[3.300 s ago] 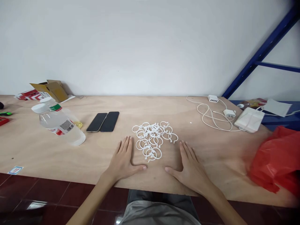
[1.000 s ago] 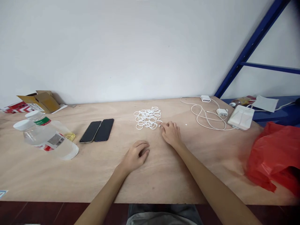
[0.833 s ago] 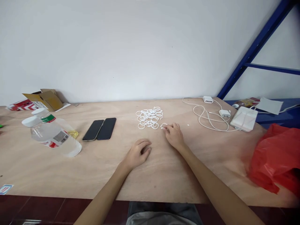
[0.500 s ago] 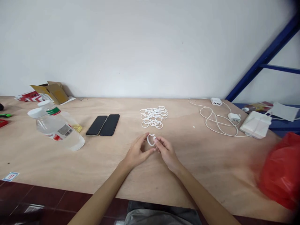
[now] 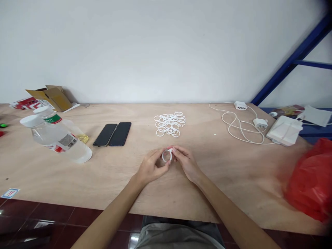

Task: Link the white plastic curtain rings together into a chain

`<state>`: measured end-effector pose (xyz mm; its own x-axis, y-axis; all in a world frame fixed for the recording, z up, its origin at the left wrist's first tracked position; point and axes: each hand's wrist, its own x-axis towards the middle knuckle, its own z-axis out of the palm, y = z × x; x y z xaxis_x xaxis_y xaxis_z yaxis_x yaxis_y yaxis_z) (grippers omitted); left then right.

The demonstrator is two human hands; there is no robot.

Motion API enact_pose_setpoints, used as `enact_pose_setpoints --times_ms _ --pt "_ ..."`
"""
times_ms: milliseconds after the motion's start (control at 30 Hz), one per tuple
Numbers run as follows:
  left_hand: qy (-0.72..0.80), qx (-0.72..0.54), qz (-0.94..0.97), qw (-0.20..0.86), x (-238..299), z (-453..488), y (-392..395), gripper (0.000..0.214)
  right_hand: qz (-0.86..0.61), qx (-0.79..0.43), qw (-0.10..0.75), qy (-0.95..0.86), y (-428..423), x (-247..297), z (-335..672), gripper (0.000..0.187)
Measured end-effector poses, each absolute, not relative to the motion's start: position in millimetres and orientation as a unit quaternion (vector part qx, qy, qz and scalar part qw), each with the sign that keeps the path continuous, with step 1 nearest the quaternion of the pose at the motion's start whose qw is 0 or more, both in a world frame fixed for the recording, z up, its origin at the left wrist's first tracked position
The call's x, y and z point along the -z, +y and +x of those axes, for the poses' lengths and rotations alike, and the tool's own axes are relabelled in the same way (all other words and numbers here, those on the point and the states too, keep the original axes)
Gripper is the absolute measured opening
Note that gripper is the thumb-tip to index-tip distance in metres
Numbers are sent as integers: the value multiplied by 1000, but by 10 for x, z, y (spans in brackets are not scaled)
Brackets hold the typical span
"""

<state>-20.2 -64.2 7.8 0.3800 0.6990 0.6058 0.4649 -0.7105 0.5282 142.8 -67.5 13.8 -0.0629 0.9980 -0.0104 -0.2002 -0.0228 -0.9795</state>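
Note:
A white plastic ring [image 5: 163,157] with a small knob at its top right is held between both hands, a little above the table's front half. My left hand [image 5: 151,166] grips its left and lower side with thumb and fingers. At the knob, my right hand [image 5: 187,162] pinches the ring between thumb and index finger. Straight ahead, beyond the hands, lies a loose heap of similar white rings [image 5: 169,121]. Part of the held ring is hidden behind my fingers.
Two dark phones [image 5: 120,134] lie left of the heap, with clear bottles [image 5: 64,143] further left. An opened cardboard box [image 5: 58,98] stands at the back left. White cables and a charger [image 5: 240,105] are on the right, near a white adapter [image 5: 284,130] and a red plastic bag [image 5: 310,183].
The ring, which had a gap at its top right, now looks closed. My right fingers have moved up to the knob. The view has shifted slightly.

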Motion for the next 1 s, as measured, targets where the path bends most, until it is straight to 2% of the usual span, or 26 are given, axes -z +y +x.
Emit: enact_pose_setpoints --times_ms 200,367,467,600,700,867,933,1000 --pt "378 -420 813 143 -25 -216 -632 38 -445 -535 524 -491 -684 -133 1422 28" --pt "365 -415 813 186 -47 -234 -636 28 -483 -388 545 -565 -726 -67 1349 27" --pt "371 -419 808 187 -61 -246 -633 26 -485 -352 548 -583 -718 -29 1317 26" --pt "404 -427 795 152 -29 -254 -580 33 -487 -324 527 -617 -529 11 1413 25" --pt "478 -416 766 109 29 -261 -516 42 -550 -216 509 -626 -249 63 1567 20" --pt "530 -385 754 51 91 -275 -471 53 -633 -122 407 -647 124 119 1679 35" --pt "530 -384 754 46 90 -275 -476 55 -648 -120 378 -650 185 117 1659 30" --pt "529 -385 755 52 83 -271 -484 55 -646 -120 387 -646 213 115 1638 22"
